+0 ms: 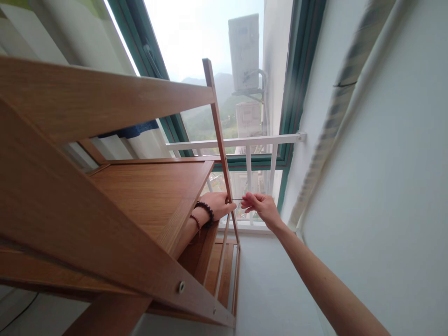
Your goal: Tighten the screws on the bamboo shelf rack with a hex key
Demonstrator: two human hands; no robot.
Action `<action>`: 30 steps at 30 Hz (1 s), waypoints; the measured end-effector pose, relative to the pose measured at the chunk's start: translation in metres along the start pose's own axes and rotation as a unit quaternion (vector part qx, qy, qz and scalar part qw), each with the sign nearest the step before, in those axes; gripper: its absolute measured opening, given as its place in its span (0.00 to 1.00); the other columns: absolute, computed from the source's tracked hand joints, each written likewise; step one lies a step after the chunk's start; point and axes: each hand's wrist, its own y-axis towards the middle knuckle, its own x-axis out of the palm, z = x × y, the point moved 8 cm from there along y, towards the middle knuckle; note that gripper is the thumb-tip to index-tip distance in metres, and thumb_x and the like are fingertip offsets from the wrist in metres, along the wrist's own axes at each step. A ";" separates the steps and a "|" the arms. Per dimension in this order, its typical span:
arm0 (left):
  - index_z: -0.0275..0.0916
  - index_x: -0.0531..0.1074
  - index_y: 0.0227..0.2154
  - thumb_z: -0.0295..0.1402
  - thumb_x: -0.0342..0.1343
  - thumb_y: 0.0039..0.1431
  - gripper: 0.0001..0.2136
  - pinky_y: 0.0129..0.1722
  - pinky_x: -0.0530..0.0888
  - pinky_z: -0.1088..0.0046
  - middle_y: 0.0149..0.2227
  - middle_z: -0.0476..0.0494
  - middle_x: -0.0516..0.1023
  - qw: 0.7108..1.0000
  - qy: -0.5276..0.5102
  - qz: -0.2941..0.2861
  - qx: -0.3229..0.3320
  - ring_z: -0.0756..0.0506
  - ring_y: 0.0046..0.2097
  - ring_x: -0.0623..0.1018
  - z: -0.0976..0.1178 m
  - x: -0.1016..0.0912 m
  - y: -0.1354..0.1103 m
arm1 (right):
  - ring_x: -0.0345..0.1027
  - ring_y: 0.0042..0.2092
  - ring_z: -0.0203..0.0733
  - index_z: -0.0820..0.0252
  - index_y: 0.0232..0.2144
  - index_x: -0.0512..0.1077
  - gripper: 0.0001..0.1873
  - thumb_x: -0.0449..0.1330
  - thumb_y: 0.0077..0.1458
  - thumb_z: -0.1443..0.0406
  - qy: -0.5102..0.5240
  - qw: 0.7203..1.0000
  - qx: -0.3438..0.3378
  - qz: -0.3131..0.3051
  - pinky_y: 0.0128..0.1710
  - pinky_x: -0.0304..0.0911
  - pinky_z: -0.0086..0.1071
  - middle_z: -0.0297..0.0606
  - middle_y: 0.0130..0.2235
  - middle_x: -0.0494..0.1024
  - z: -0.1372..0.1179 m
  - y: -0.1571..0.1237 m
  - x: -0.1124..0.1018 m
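Note:
A tall brown wooden shelf rack stands before me, its far slim post (220,126) rising past the window. My left hand (219,205), with dark beads at the wrist, reaches in between two shelf boards and grips this post, fingers closed round it. Just right of the post, my right hand (261,207) is closed in a pinch, thumb against fingers. A thin metal rod (238,199) runs from the post into that pinch; its ends are hidden, so its exact kind is unclear. The shelf board (157,186) lies above my left forearm.
The rack's near post (105,233), with a bolt (181,287), crosses the lower left. A white railing (259,140) stands before the green-framed window (294,93). A white wall (385,186) and a gathered curtain (332,126) are at right.

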 end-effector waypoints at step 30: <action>0.43 0.73 0.33 0.47 0.40 0.51 0.20 0.30 0.68 0.68 0.34 0.42 0.78 1.000 -0.001 0.004 0.003 0.39 0.37 0.76 0.000 0.002 0.001 | 0.61 0.18 0.31 0.62 0.15 0.69 0.18 0.59 0.47 0.55 -0.086 0.996 -0.022 0.020 0.21 0.61 0.26 0.30 0.12 0.64 0.008 -0.007 -0.001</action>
